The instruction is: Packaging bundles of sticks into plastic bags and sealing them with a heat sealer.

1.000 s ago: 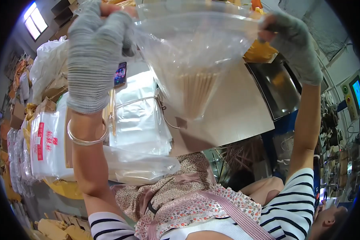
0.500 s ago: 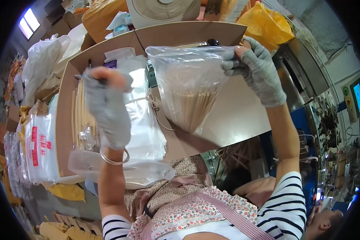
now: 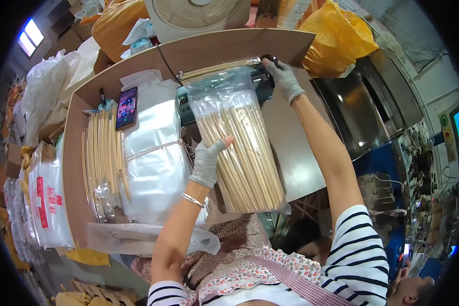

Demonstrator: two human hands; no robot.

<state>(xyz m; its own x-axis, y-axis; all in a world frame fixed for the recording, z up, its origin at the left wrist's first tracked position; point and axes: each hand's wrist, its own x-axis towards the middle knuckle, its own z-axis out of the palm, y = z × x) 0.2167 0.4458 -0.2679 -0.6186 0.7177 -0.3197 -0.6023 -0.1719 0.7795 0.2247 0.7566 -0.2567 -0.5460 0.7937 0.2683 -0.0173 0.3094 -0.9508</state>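
Observation:
A clear plastic bag of thin wooden sticks (image 3: 247, 158) lies tilted across the middle of the worktop. My left hand (image 3: 208, 162), in a grey fingerless glove, grips the bag's left side with the thumb over the top. The bag's flat upper end reaches a dark bench device (image 3: 265, 87), apparently a bag sealer, mostly hidden behind it. My right hand (image 3: 286, 83), gloved alike, has its fingers closed on a black knob (image 3: 271, 59) at the device's far right. A pale bar (image 3: 219, 68) runs along the device behind the bag.
Left of the bag lies a stack of clear bags (image 3: 155, 168) tied with string, a phone (image 3: 127, 108) at its top. Loose sticks (image 3: 99, 153) lie farther left. A raised board (image 3: 199, 53) borders the worktop. A yellow sack (image 3: 339, 38) stands behind; a person (image 3: 410, 290) is at lower right.
The bag has come down from the air onto the worktop, its lower end toward me. My left hand has moved right onto it. My right hand has left the bag's mouth for the black knob.

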